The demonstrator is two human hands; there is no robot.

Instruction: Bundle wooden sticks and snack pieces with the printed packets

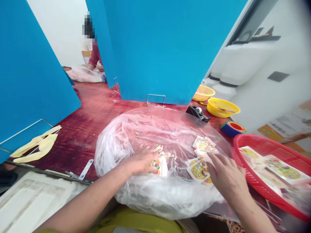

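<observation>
A large clear plastic bag [114,136] lies open on the dark red table, its rim bunched up all around. Inside it my left hand [143,160] is closed on a small stack of printed cards [161,166]. Small pale pieces [165,151] lie just beyond those fingers. My right hand [225,171] is spread, palm down, over the bag's right side. Its fingertips are at printed packets [198,170], and more packets [205,144] lie just behind them; whether it grips one cannot be made out.
At the right stands a red basket [247,171] with printed sheets. Behind it are coloured tape rolls [233,128], a black tape dispenser [198,114] and yellow baskets [222,107]. Blue partitions [155,48] rise behind. A yellow mask [36,145] lies left. A person [95,55] sits beyond.
</observation>
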